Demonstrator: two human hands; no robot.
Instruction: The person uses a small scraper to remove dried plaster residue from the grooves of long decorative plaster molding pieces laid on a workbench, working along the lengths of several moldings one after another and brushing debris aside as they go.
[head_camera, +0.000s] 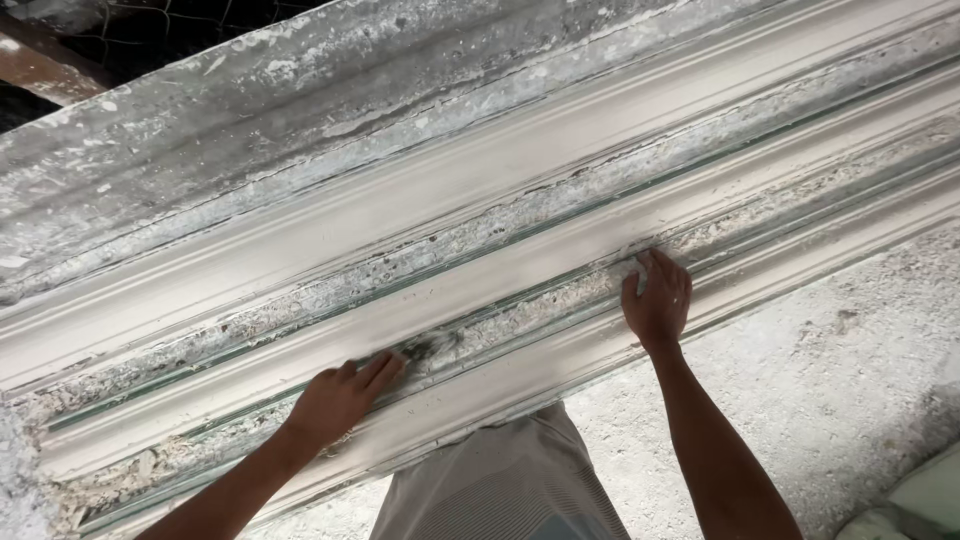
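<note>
Long white plaster moulding strips (520, 190) lie side by side on a workbench, running from lower left to upper right. Between them run grooves (500, 320) filled with crumbly fibrous plaster debris. My left hand (340, 400) lies flat on the nearest strip, fingertips pressing a small dark clump (425, 347) in the groove. My right hand (657, 300) rests spread on the same strip further right, fingertips at the groove's edge. Neither hand holds a tool that I can see.
A rough, plaster-crusted grey surface (250, 110) lies beyond the strips. A dusty concrete floor (820, 380) is at lower right, with a pale object (925, 500) in the corner. A rusty beam (45, 65) shows at top left. My trousers (500, 490) touch the bench edge.
</note>
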